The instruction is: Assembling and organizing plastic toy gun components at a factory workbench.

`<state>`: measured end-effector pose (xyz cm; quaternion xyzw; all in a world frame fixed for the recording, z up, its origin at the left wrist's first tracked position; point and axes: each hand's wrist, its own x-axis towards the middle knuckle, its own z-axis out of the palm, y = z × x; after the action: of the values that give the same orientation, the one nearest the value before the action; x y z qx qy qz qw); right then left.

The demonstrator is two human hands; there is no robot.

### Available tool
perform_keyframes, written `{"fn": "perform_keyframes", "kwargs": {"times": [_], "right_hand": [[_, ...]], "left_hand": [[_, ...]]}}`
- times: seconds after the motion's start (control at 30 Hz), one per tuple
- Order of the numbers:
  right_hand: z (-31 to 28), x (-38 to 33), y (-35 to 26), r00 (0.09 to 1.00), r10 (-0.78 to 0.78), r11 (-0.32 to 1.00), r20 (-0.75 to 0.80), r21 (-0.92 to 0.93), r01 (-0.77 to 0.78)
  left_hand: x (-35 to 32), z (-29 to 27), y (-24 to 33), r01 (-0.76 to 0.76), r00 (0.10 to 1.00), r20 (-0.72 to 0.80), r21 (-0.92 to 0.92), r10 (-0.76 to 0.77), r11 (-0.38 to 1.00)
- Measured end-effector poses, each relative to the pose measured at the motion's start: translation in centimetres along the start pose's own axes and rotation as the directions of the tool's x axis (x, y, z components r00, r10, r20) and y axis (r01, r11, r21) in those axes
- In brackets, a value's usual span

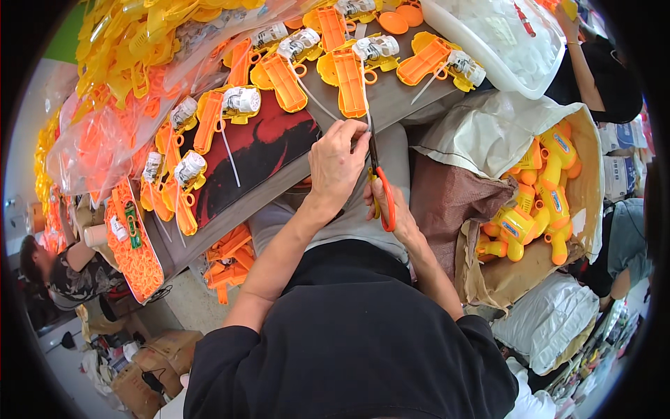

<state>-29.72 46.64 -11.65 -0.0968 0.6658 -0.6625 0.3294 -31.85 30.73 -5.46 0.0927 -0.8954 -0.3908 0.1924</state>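
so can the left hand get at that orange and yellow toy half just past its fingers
Probably yes: the left hand sits at the table edge and the toy half lies just beyond, with nothing between, though its fingers pinch something thin.

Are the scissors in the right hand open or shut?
Shut, as far as shows: the scissors show one narrow dark blade line rising from the orange handles in the right hand, no visible gap.

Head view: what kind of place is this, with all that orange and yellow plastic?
Probably a toy assembly workshop. Rows of half-built yellow and orange plastic toy gun shells lie on the worktable, a sack of finished yellow toy guns stands beside it, and the right hand holds orange-handled scissors.
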Motion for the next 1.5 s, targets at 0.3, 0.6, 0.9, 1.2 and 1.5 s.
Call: {"fn": "perform_keyframes", "kwargs": {"times": [0.3, 0.6, 0.9, 1.2, 1.5], "right_hand": [[0.1, 0.0, -0.5, 0.998, 0.008, 1.0, -0.066, -0.001, -0.008], [-0.6, 0.1, -0.4, 0.998, 0.028, 0.995, -0.047, -0.095, -0.033], [-1.1, 0.3, 0.0, 0.999, 0.032, 0.992, -0.04, -0.124, -0.037], [-1.8, 0.0, 0.1, 0.997, 0.024, 0.982, -0.076, -0.186, -0.038], [-2.3, -1.1, -1.0, 0.983, 0.084, 0.992, -0.163, -0.08, -0.098]], "left_hand": [[-0.2, 0.4, -0.2, -0.045, 0.998, -0.033, 0.019, 0.045, 0.999], [-0.3, 0.5, -0.4, -0.12, 0.989, -0.082, 0.084, 0.127, 0.989], [-0.5, 0.6, -0.5, -0.099, 0.991, -0.088, 0.064, 0.104, 0.993], [-0.5, 0.4, 0.0, -0.141, 0.983, -0.11, 0.086, 0.15, 0.986], [-0.6, -2.4, 0.6, -0.016, 0.997, 0.067, -0.157, 0.027, 0.987]]}}
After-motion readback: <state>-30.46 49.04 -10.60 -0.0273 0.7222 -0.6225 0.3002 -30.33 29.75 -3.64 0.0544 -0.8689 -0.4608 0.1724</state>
